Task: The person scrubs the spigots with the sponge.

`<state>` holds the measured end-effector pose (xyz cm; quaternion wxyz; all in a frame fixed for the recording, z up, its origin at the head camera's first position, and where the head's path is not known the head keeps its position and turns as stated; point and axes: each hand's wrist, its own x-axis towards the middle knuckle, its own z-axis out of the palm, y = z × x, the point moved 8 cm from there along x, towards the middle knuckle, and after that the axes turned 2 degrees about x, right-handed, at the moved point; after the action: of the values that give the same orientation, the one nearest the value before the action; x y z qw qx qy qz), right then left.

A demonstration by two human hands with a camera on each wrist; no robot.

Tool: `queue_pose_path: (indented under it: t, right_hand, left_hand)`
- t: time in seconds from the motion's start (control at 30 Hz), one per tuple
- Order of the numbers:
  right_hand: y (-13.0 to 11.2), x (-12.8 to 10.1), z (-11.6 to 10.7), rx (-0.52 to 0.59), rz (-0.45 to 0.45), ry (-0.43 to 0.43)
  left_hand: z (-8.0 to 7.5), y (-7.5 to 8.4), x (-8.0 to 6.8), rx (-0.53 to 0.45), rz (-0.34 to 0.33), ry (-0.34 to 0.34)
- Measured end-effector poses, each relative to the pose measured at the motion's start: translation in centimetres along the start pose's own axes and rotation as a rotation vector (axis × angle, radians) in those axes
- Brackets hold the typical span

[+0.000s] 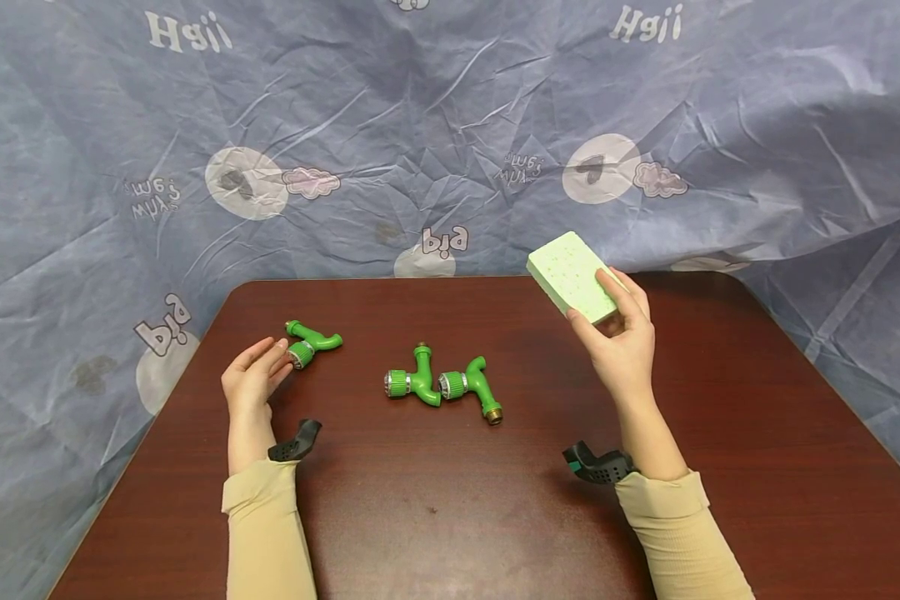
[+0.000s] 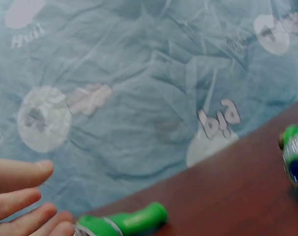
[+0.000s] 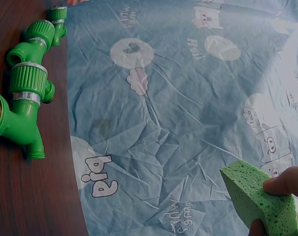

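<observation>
Dark reddish-brown wood-grain tabletop [image 1: 435,542], wrinkled blue-gray printed sheet [image 1: 390,92] behind it.
Sheet: white lettering [image 1: 187,32] top left and right, pale round patches [image 1: 246,183], pink cloud prints [image 1: 311,182], outlined lettering [image 1: 444,242] just above table's far edge; creases throughout. Tabletop: rounded far corners, slight sheen.

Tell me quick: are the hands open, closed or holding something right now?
Left hand: open, fingers at the leftmost green tap; contact can't be told.
Right hand: closed, holding a light green sponge.

porous matt sponge [image 1: 564,271], smooth glossy plastic-looking taps [image 1: 422,380], sheeny wood-look table [image 1: 450,475], wrinkled sheet backdrop [image 1: 390,108]
</observation>
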<state>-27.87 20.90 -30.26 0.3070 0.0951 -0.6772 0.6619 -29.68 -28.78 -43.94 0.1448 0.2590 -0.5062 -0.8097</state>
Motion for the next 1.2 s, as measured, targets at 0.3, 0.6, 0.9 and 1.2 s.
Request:
queue_pose_path:
  t: [0.3,0.6,0.9,1.2]
  right_hand:
    - [0.0,0.0,0.0,0.000,0.000,-0.001]
    - [0.0,0.0,0.0,0.005,0.007,-0.002]
    - [-0.1,-0.1,0.1,0.014,-0.007,-0.006]
    - [-0.3,0.0,0.2,0.020,-0.009,-0.006]
  left_hand:
    - [2.5,3.0,-1.3,-0.162,0.165,-0.330]
    - [4.6,1.9,-2.2,0.008,0.228,-0.596]
    - [6.2,-0.7,-2.3,0.172,0.197,-0.752]
    - [8.0,-3.3,-2.7,0.339,0.146,-0.829]
